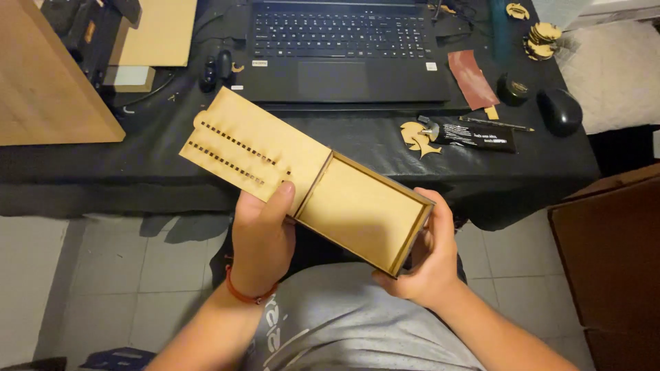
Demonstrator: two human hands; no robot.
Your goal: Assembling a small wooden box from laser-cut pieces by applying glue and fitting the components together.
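Both hands grip wooden box [357, 209], long axis upper-left.

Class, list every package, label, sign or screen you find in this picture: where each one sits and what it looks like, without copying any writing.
Glue tube: lying on the black table right of the wooden box, black with pale print.
Small white stickers: on the laptop's palm rest, at its corners.
Cardboard carton: on the floor at the right edge, brown, open.
Laptop screen: out of view; only keyboard and touchpad show.
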